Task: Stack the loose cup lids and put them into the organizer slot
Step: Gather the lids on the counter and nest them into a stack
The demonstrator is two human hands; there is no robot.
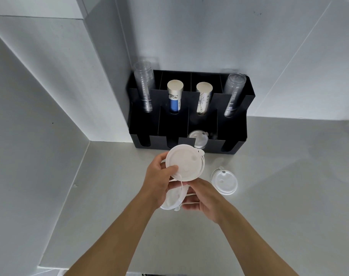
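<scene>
Above the pale bench [269, 216], the right hand [204, 202] is closed around the lower white lids [172, 198], and the left hand [159, 178] pinches the upper lid [184, 163] by thumb and fingers. One loose lid [224, 181] lies just beside on the right. Farther back the black organizer [235, 134] stands at the wall, with one lid in a front slot [198, 138].

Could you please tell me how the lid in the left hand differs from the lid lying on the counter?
The held lid is raised and tilted toward the camera in the left hand; the counter lid lies flat, untouched. The held lid looks opaque white; the counter lid looks more translucent. Both are round with a small tab at the rim.
</scene>
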